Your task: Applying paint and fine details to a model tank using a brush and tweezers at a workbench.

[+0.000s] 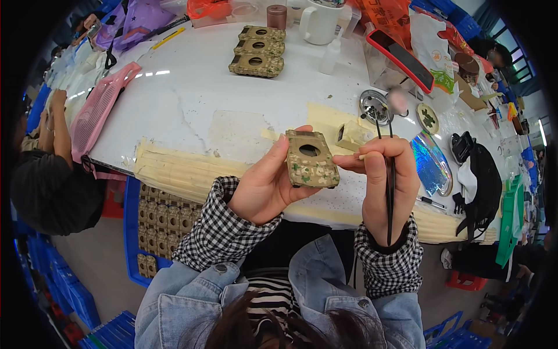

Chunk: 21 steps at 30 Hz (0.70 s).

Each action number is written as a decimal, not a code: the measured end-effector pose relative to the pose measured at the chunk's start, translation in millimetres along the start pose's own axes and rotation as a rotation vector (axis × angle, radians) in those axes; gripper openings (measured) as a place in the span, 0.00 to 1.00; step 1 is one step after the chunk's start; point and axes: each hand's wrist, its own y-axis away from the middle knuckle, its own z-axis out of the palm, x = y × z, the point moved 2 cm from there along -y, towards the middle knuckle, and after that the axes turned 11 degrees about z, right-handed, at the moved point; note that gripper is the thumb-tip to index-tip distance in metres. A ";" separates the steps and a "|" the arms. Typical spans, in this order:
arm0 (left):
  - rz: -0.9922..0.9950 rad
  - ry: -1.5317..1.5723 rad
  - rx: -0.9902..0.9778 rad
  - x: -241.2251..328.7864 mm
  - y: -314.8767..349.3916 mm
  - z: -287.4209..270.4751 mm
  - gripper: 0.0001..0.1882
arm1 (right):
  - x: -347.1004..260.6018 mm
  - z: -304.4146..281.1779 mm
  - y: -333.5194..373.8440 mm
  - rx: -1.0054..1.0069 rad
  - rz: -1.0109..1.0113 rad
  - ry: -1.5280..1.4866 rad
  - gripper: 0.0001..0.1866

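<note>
My left hand (261,186) grips a camouflage-patterned model tank hull (317,172) by its sides, tilted so that its top with a round hole shows. Just right of the hull is my right hand (394,168), closed around black tweezers (390,200) whose two tips point away from me. Between its thumb and forefinger shows a small pale tip, too small to name. The forefinger end is close to the hull's right edge; I cannot tell whether they touch. Beyond my right hand lie a small tan block (352,136) and a round metal dish (374,104).
Three similar hulls (256,65) stand in a row at the back. A blue crate (133,232) of several hulls sits below the table's left edge. A phone (401,58), white mug (319,24), small bottle (330,57) and black bag (483,186) are around. Another person (55,180) sits left.
</note>
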 end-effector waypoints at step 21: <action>0.000 -0.008 0.002 -0.3 0.7 -1.0 0.27 | 3.2 0.6 -2.0 0.019 -0.040 0.057 0.03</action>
